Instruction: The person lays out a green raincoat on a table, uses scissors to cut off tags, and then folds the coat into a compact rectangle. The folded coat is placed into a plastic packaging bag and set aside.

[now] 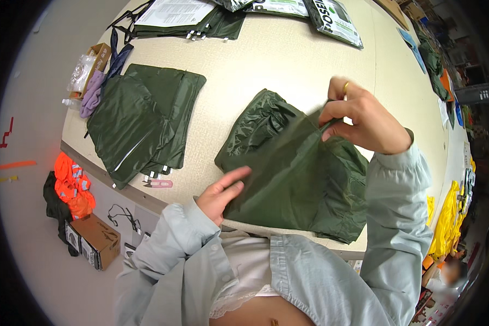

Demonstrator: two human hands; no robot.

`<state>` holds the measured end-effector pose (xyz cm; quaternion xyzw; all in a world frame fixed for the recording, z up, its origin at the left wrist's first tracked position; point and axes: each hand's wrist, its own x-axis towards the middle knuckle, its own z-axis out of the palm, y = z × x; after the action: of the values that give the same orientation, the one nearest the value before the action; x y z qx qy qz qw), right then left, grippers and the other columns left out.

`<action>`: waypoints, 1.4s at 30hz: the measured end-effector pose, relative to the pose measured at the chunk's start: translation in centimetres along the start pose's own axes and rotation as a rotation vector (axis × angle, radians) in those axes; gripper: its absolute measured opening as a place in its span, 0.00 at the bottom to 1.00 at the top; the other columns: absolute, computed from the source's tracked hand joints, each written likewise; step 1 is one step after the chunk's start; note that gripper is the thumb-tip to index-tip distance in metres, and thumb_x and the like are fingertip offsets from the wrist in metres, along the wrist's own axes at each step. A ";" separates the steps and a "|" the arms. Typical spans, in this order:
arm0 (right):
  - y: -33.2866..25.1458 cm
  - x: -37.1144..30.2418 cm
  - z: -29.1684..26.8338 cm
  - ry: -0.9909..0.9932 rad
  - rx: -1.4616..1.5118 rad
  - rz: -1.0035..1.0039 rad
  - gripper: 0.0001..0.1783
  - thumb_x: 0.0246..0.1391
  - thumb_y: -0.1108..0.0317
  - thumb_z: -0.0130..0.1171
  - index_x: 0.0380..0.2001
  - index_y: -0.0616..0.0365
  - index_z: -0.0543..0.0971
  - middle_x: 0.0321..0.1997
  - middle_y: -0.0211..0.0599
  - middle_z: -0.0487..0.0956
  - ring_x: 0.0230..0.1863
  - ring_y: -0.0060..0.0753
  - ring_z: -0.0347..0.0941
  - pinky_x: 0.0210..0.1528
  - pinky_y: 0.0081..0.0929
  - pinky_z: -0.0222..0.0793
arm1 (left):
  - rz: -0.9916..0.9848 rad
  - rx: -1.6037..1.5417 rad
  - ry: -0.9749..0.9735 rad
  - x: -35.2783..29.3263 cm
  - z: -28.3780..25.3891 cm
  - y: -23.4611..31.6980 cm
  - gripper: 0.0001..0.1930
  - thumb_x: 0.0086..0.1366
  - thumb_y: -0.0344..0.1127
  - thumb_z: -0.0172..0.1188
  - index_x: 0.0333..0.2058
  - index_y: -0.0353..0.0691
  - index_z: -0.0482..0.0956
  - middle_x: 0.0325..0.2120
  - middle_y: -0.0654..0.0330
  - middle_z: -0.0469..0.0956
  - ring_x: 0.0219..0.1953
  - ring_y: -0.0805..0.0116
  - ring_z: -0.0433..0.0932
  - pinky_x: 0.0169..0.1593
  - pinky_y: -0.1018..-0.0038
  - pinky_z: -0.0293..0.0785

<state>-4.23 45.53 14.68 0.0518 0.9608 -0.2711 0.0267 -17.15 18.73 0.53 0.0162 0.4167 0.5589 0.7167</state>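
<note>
Head view looks down on a pale table (288, 60), and I go from the left side to the right. On the floor, at about 9 o'clock, lie orange vests (73, 185) and below them a cardboard box (100, 239). On the table's left part, at about 10 o'clock, a folded dark green garment (141, 119) lies flat, with a small pink cutter (160, 183) just beside its lower edge. At its upper left corner stands a small open carton (95, 62) with purple cloth (92, 92) hanging out.

Near the middle, the left hand (223, 193) lies flat with the fingers stretched; it presses on the lower left edge of the green raincoat (293, 174) and grasps nothing. This raincoat lies in front of the person, touching the near table edge. Its long axis runs from about 11 o'clock, where the bunched part is, down to about 5 o'clock. From the left hand the cloth spreads toward 2 o'clock.

The right hand (364, 122) is above the raincoat's upper right part and pinches a fold of it between thumb and fingers, lifting it a little. A gold ring (345, 87) is on one finger. This hand has the hold on the cloth. At the far right edge, at about 4 o'clock, yellow clothes (448, 223) hang, maybe more raincoats, but the view is too bent there to tell.
</note>
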 end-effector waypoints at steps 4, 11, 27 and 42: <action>1.0 0.9 1.5 -0.074 0.411 -0.166 0.14 0.39 0.64 0.68 0.23 0.60 0.74 0.31 0.36 0.74 0.35 0.32 0.70 0.38 0.29 0.65 | -0.414 0.302 -0.259 2.1 -4.1 -3.1 0.20 0.66 0.33 0.45 0.53 0.29 0.64 0.49 0.55 0.70 0.50 0.71 0.69 0.55 0.75 0.64; 11.0 6.5 16.1 0.409 0.429 0.550 0.22 0.33 0.57 0.71 0.30 0.57 0.75 0.32 0.37 0.77 0.37 0.33 0.72 0.39 0.29 0.68 | 0.342 1.484 0.354 4.4 -1.8 3.3 0.22 0.66 0.47 0.40 0.33 0.33 0.77 0.29 0.42 0.76 0.32 0.47 0.75 0.35 0.61 0.70; 9.4 3.8 15.7 0.861 -0.260 0.727 0.22 0.44 0.47 0.57 0.26 0.56 0.76 0.27 0.41 0.77 0.32 0.40 0.74 0.34 0.37 0.67 | 0.407 1.018 -0.050 14.2 -8.4 1.7 0.20 0.67 0.38 0.45 0.54 0.34 0.63 0.49 0.59 0.69 0.50 0.70 0.66 0.54 0.76 0.59; 13.8 -26.1 17.5 0.666 0.319 1.086 0.16 0.48 0.51 0.57 0.33 0.50 0.81 0.35 0.35 0.80 0.37 0.40 0.75 0.42 0.29 0.69 | 0.584 1.497 0.181 11.6 -6.7 3.2 0.19 0.61 0.33 0.55 0.49 0.30 0.66 0.44 0.51 0.72 0.45 0.61 0.71 0.50 0.72 0.64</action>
<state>23.66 45.87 -5.36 0.6137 0.7030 -0.3278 -0.1472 -23.43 26.42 -8.97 0.5545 0.7159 0.2957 0.3043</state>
